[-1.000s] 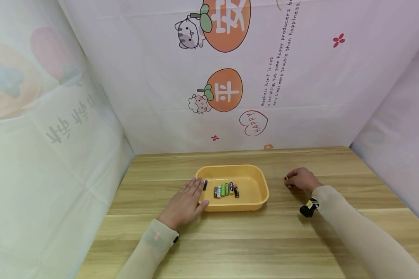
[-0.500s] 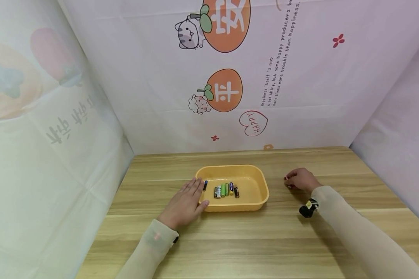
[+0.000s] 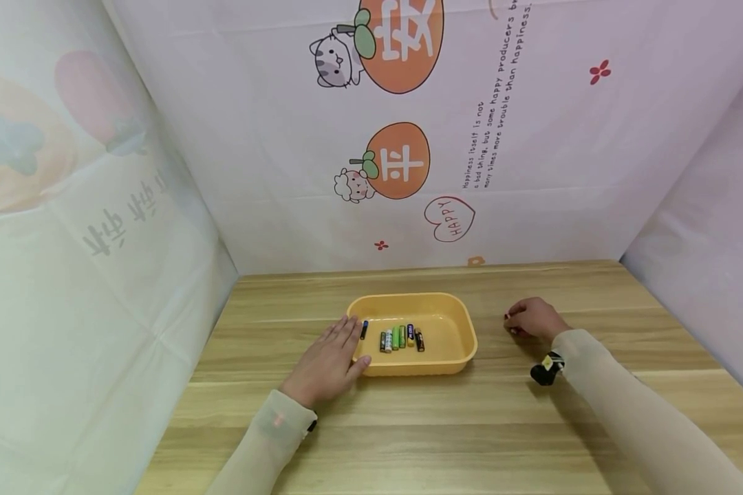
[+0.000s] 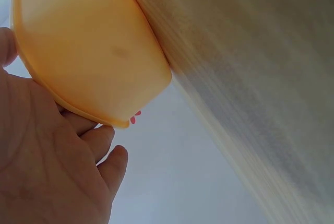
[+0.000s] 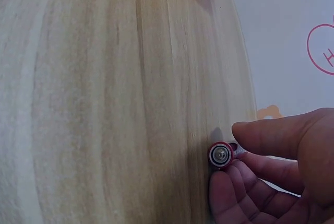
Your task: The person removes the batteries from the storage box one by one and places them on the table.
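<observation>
My left hand (image 3: 327, 361) rests on the left end of a yellow tray (image 3: 448, 324), fingers straight across its rim and thumb spread at the near corner. In the left wrist view, the palm lies beneath the tray's rim line, beside its outer wall (image 4: 94, 36). Several batteries lie in the tray: a green battery (image 3: 395, 337), a blue and yellow battery (image 3: 411, 335) and a dark battery (image 3: 419, 340) among them. A dark battery with a blue end (image 3: 364, 330) lies apart, near my left fingertips. Right of the tray, my right hand (image 3: 537, 320) pinches a red-edged battery (image 5: 221, 154) at the tabletop, one end showing.
The tray stands on a wood-grain table (image 3: 433, 433). A white printed cloth (image 3: 285, 206) hangs behind the table's far edge, with more white cloth (image 3: 56, 323) along the left side and the right side. A black wrist camera (image 3: 547, 370) sits below my right hand.
</observation>
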A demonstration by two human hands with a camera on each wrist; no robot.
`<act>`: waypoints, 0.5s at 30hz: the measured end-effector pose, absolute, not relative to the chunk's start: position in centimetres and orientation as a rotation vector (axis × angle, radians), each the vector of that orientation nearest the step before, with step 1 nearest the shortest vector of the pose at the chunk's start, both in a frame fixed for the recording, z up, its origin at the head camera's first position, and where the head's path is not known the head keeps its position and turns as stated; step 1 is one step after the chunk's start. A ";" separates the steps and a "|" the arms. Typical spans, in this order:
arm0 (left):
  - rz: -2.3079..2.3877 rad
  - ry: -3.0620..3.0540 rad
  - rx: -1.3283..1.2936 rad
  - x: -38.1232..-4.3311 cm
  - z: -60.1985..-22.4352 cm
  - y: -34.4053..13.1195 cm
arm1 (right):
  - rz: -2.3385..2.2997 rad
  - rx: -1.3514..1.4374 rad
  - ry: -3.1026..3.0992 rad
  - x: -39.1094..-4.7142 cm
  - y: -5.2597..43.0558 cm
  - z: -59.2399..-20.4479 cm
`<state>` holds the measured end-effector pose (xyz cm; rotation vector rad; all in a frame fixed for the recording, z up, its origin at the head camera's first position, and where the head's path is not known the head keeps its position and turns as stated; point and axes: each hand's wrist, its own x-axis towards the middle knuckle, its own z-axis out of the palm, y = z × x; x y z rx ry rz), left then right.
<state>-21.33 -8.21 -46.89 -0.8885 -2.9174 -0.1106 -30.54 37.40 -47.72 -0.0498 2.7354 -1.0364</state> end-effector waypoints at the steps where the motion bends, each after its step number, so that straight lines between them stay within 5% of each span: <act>1: -0.113 -2.917 -0.888 -21.3 -46.9 -8.2 | -1.036 -0.055 2.737 -30.5 37.4 -47.7; 15: -0.129 -2.917 -0.886 -21.5 -47.1 -8.2 | -1.034 -0.072 2.730 -30.3 37.8 -47.0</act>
